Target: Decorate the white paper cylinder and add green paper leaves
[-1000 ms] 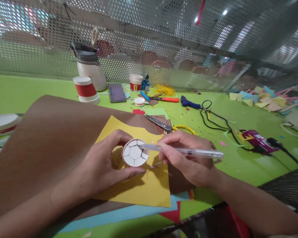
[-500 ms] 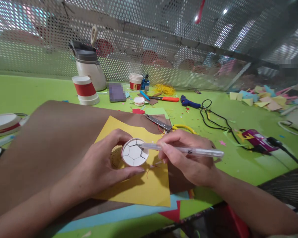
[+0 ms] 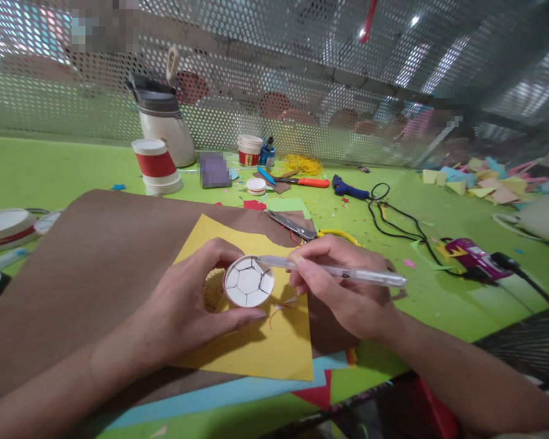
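My left hand [image 3: 192, 299] is wrapped round a small paper cup [image 3: 247, 283], its round white end tilted up at me. Black lines on that end form a soccer-ball pattern, some of them thicker at the top and right. Between my left palm and the cup shows a tan, dotted round piece [image 3: 214, 289]; what it belongs to is partly hidden. My right hand [image 3: 343, 286] pinches a clear-barrelled pen [image 3: 333, 271], tip at the upper edge of the white face. Beneath both hands lies yellow paper [image 3: 251, 350] on a large brown sheet [image 3: 96, 262].
Scissors with yellow handles [image 3: 311, 230] lie just beyond my right hand. Farther back are an orange-handled knife [image 3: 313, 182], a blue glue gun [image 3: 350, 188] with a black cord, a red-and-white cup [image 3: 156, 166] and a white jug [image 3: 167, 128]. A purple box [image 3: 476, 261] sits to the right.
The pen tip has shifted slightly up on the white face, and the line near the top edge looks darker. My left hand and the cup stay put.
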`<state>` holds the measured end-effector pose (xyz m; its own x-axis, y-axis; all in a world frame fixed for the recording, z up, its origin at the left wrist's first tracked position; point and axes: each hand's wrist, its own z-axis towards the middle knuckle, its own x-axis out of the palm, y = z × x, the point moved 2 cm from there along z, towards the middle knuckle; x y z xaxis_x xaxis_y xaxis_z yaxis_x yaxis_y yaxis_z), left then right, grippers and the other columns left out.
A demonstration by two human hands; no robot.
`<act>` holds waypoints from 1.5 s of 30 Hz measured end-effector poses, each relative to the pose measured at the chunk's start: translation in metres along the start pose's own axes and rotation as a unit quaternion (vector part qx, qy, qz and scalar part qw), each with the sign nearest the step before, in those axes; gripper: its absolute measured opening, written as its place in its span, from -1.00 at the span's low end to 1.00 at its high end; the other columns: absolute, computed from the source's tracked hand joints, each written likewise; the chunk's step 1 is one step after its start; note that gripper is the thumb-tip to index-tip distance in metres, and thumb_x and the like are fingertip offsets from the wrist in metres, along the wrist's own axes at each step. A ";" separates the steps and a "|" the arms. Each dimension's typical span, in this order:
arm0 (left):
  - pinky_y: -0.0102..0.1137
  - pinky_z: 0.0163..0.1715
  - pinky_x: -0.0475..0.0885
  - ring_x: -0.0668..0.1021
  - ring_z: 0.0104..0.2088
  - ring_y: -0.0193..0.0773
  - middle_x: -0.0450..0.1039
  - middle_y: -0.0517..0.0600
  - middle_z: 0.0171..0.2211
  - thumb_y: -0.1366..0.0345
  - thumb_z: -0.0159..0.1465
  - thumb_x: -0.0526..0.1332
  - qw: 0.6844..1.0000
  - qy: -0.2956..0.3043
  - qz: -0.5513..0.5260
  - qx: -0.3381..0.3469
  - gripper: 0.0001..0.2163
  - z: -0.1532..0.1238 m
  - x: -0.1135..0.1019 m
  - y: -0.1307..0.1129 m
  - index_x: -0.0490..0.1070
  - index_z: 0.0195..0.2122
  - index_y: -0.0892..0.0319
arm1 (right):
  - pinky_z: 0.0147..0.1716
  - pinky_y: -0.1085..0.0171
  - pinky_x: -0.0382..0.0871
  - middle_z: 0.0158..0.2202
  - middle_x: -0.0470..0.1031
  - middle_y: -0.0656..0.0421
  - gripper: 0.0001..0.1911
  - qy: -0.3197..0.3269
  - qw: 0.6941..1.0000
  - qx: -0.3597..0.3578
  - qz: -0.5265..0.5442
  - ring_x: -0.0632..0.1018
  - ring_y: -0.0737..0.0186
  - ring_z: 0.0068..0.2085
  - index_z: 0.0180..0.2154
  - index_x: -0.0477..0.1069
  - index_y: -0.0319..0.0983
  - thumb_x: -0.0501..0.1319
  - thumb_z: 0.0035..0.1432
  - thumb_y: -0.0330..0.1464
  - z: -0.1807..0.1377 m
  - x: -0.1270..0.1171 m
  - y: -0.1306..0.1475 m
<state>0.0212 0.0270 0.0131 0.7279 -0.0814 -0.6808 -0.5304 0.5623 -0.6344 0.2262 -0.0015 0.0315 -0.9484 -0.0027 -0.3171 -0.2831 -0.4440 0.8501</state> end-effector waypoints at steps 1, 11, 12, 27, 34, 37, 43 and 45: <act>-0.30 -0.25 0.46 0.55 -0.26 -0.16 0.50 -0.05 -0.27 0.08 0.00 0.37 1.000 0.000 0.001 -0.001 -0.61 0.000 0.000 0.000 0.29 -0.23 0.08 | -0.51 0.36 0.46 -0.49 0.51 0.22 -0.92 0.001 1.000 0.000 0.005 0.53 0.35 -0.50 -0.30 0.44 -0.24 0.22 0.16 -0.37 0.000 0.000 0.000; -0.26 -0.23 0.49 0.55 -0.21 -0.13 0.47 0.02 -0.21 0.08 0.03 0.35 0.999 0.026 0.021 0.014 -0.59 0.001 -0.002 0.005 0.27 -0.17 0.10 | -0.53 0.35 0.43 -0.52 0.50 0.23 -0.93 -0.024 0.998 0.020 0.052 0.50 0.36 -0.53 -0.33 0.44 -0.24 0.22 0.17 -0.36 -0.002 0.000 -0.002; -0.26 -0.22 0.50 0.54 -0.21 -0.13 0.47 0.03 -0.21 0.07 0.03 0.35 0.999 0.025 0.021 0.012 -0.59 0.001 -0.002 0.005 0.28 -0.18 0.11 | -0.52 0.34 0.43 -0.52 0.50 0.23 -0.92 -0.031 0.998 0.020 0.050 0.50 0.35 -0.52 -0.32 0.44 -0.23 0.21 0.18 -0.36 -0.002 0.000 -0.003; -0.31 -0.20 0.48 0.56 -0.18 -0.10 0.50 0.07 -0.16 0.14 0.05 0.34 0.998 0.005 -0.062 0.010 -0.55 0.004 0.001 0.000 0.38 -0.03 0.13 | -0.26 0.30 0.47 -0.27 0.55 0.20 -0.79 0.022 0.999 -0.014 0.019 0.57 0.30 -0.31 -0.12 0.47 -0.14 0.22 0.18 -0.43 -0.007 0.002 0.002; -0.31 -0.17 0.46 0.54 -0.19 -0.15 0.48 0.04 -0.15 0.13 0.05 0.35 0.998 0.030 -0.053 0.016 -0.54 0.004 0.002 0.001 0.32 -0.04 0.12 | -0.30 0.35 0.47 -0.31 0.58 0.18 -0.79 0.091 0.995 -0.038 -0.024 0.59 0.30 -0.31 -0.14 0.47 -0.23 0.21 0.16 -0.46 -0.007 0.007 0.009; -0.32 -0.17 0.45 0.54 -0.16 -0.14 0.47 0.06 -0.13 0.11 0.05 0.35 0.997 0.059 -0.048 0.023 -0.52 0.004 0.003 0.001 0.30 -0.03 0.14 | -0.29 0.36 0.46 -0.30 0.59 0.18 -0.81 0.086 0.992 -0.059 -0.064 0.58 0.31 -0.31 -0.17 0.49 -0.24 0.20 0.16 -0.46 -0.006 0.009 0.011; -0.35 -0.16 0.45 0.54 -0.15 -0.16 0.47 0.03 -0.14 0.12 0.03 0.36 0.995 0.073 -0.073 0.006 -0.54 0.003 0.003 -0.002 0.31 -0.08 0.14 | -0.24 0.42 0.43 -0.29 0.60 0.16 -0.81 0.083 0.989 -0.089 -0.085 0.58 0.34 -0.28 -0.19 0.51 -0.30 0.20 0.14 -0.48 -0.004 0.007 0.012; -0.36 -0.16 0.45 0.54 -0.16 -0.17 0.48 0.01 -0.15 0.14 0.04 0.35 0.994 0.084 -0.076 0.005 -0.57 0.003 0.002 -0.004 0.32 -0.09 0.14 | -0.24 0.44 0.42 -0.28 0.60 0.16 -0.81 0.083 0.989 -0.093 -0.083 0.58 0.36 -0.28 -0.18 0.51 -0.30 0.22 0.13 -0.49 -0.003 0.005 0.013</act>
<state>0.0266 0.0271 0.0152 0.7164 -0.3013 -0.6292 -0.4148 0.5411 -0.7315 0.2179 -0.0096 0.0399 -0.8498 -0.0562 -0.5240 -0.3876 -0.6072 0.6936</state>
